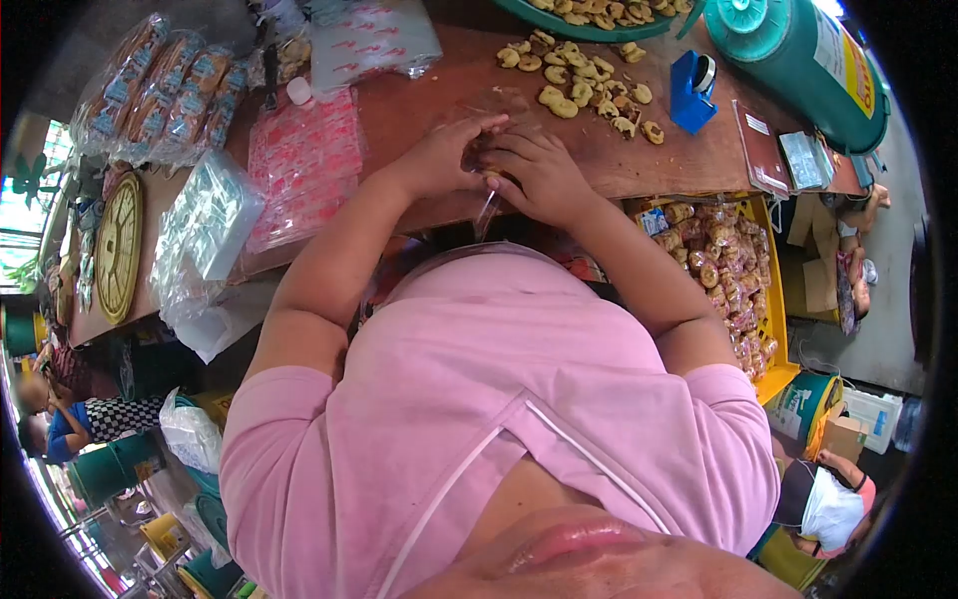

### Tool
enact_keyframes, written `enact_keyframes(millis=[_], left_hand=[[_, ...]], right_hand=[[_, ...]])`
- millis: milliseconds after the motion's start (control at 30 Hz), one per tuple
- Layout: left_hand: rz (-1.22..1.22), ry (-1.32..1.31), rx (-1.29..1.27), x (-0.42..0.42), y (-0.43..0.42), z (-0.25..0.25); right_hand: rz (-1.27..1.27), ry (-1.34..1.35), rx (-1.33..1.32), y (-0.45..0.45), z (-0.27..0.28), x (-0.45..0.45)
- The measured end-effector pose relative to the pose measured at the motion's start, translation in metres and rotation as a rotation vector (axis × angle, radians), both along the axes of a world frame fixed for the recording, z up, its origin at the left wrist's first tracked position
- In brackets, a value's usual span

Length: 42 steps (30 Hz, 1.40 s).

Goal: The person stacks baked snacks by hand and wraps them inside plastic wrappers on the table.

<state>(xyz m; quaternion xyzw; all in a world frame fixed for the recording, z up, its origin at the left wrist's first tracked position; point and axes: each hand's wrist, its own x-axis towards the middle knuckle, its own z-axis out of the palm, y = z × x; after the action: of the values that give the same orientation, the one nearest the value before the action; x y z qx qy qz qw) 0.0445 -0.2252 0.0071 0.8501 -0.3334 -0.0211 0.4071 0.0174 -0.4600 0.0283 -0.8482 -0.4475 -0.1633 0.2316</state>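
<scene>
Both hands meet over the front part of the reddish-brown table (pixel 419 100). My left hand (pixel 444 155) curls round one side of a small clear plastic bag (pixel 486 214), whose end hangs down below the fingers. From the other side, my right hand (pixel 529 170) has its fingers bent over the same bag, with the thumb against it. Something brown shows between the hands, mostly hidden. Behind and to the right lies a loose pile of ring-shaped biscuits (pixel 584 80). Red-printed plastic bags (pixel 304 160) lie flat to the left.
A blue tape dispenser (pixel 692 95) stands right of the biscuits, near a green container (pixel 798 70). A green basin (pixel 599 32) is at the back. Packed biscuits fill a yellow crate (pixel 776 299) at lower right. Wrapped packs (pixel 165 90) sit at left. People are in the background.
</scene>
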Motion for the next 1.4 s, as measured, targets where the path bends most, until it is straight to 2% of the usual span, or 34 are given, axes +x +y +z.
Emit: enact_keyframes(millis=[133,233,333,367,433,533,600,767,867,967,1067,1167,1267,1400], left_hand=[[0.138,-0.197,0.384,-0.005,0.005,-0.004],[0.202,-0.167,0.506,-0.005,0.015,-0.002],[0.271,-0.152,0.490,-0.011,0.038,-0.011],[0.293,-0.077,0.465,-0.016,0.041,-0.016],[0.338,0.077,0.417,-0.055,0.036,0.008],[0.409,0.013,0.397,-0.107,0.013,0.020],[0.423,-0.027,0.330,-0.118,0.009,0.010],[0.437,-0.071,0.082,-0.106,0.019,-0.012],[0.582,-0.150,0.126,-0.114,0.005,0.004],[0.562,-0.212,0.261,-0.119,-0.005,0.006],[0.484,-0.128,0.176,-0.114,0.000,0.001],[0.561,-0.226,0.156,-0.095,0.012,0.002],[0.573,-0.331,0.259,-0.076,0.014,0.020],[0.510,-0.163,0.243,-0.027,0.015,0.000]], right_hand=[[0.050,-0.027,0.019,0.009,-0.007,0.010],[0.054,-0.060,0.031,0.017,-0.011,0.014],[0.017,-0.053,-0.023,0.022,-0.015,0.018],[0.010,-0.055,-0.022,0.024,-0.017,0.021],[-0.010,-0.037,-0.035,0.027,-0.019,0.022],[-0.024,0.010,-0.067,0.032,-0.016,0.023],[-0.015,0.031,-0.071,0.032,-0.012,0.023],[0.018,0.031,0.005,0.031,-0.015,0.023],[0.010,0.071,0.085,0.031,-0.021,0.023],[0.023,0.051,0.087,0.031,-0.021,0.025],[0.009,0.030,0.097,0.030,-0.026,0.025],[0.004,0.022,0.091,0.027,-0.023,0.021],[0.013,-0.039,0.104,0.029,-0.027,0.021],[-0.002,-0.034,0.036,0.027,-0.029,0.027]])
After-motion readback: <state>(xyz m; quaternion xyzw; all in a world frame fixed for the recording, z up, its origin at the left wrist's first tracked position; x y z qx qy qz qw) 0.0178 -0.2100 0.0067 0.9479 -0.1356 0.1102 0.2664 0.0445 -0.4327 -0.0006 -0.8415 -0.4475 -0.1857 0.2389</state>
